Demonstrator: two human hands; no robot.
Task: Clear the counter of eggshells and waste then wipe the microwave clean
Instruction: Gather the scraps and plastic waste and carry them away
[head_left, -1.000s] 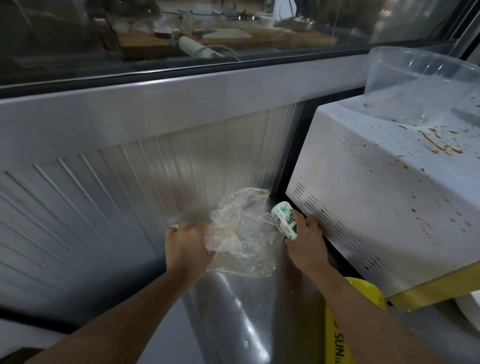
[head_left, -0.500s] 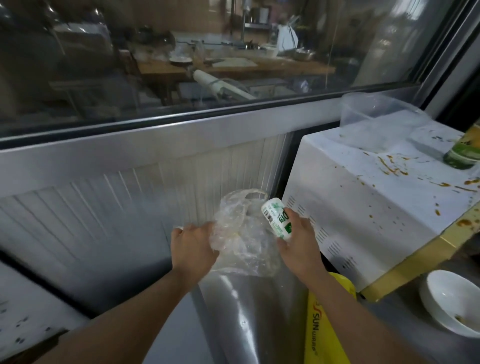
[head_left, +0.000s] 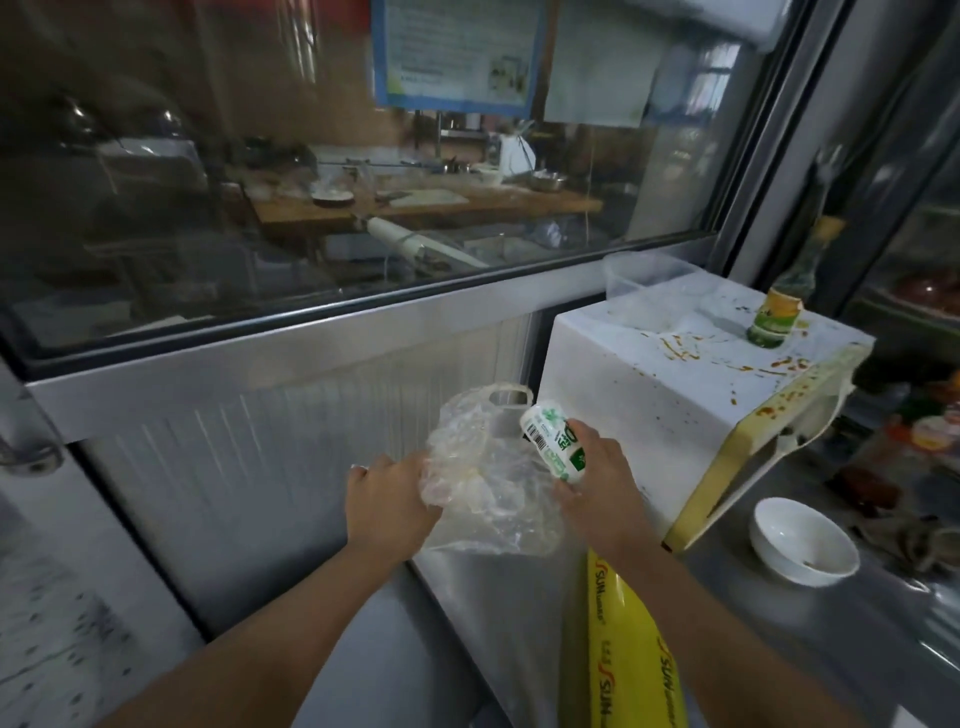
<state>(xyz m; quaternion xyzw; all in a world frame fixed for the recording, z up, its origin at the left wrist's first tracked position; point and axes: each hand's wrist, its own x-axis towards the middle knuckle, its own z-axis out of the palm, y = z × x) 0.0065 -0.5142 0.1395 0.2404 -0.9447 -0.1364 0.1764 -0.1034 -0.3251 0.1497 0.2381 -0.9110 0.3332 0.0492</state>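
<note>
- The window spans the top, with blue-bordered notices stuck to the glass; their print is too blurred to read.
- The steel counter runs along the right and bottom.
- The microwave is a white box on the counter's right part, its top and yellowed front edge spattered with orange-brown sauce.
- A yellow roll lies lengthwise beside the right forearm, printed "SUN" in red along its length.
- A crumpled clear plastic bag sits between the hands, just left of the microwave, one handle loop standing up.
- The left hand grips the bag's bunched left edge, fingers curled round it.
- The right hand is clamped round a small white bottle.
- The bottle has green print and a barcode; its long axis tilts up and left, toward the bag's mouth.
- A white bowl stands on the counter.
- A green bottle stands on the microwave.
</note>
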